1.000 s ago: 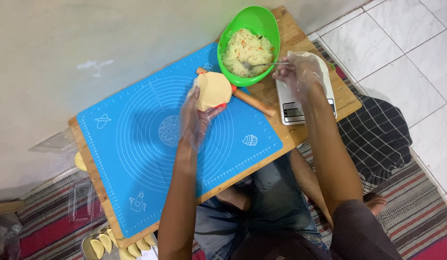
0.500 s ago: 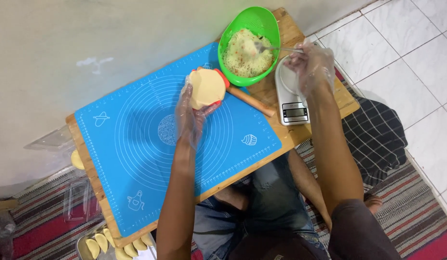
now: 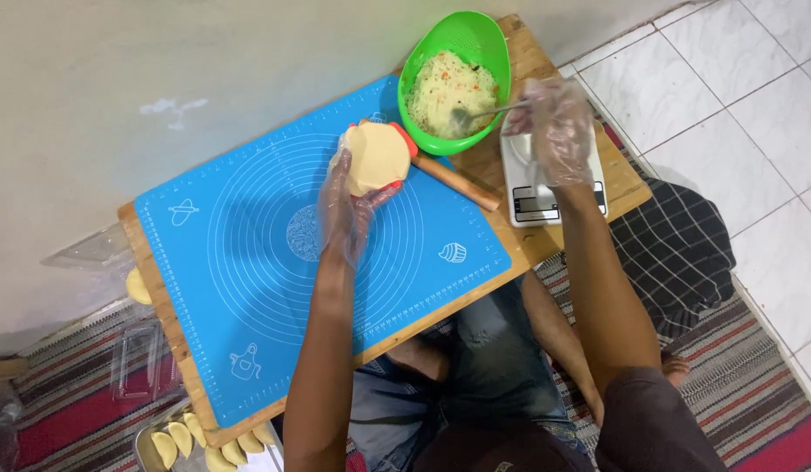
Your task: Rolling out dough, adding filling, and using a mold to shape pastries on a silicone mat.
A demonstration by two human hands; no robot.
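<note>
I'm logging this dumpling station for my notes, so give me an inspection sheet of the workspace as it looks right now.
Surface: blue baking mat on a low wooden table.
Job's things: dough round on a red press; green bowl of filling; spoon.
Clutter: rolling pin, kitchen scale, tray of folded dumplings.
Grippers: gloved left hand holds the press; gloved right hand holds the spoon in the bowl.
Cables: nothing seen.
Surroundings: striped rug, tiled floor.

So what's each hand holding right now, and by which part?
Left hand holds the orange dumpling press, lined with a dough round, from underneath. Right hand holds a spoon by its handle end.
</note>
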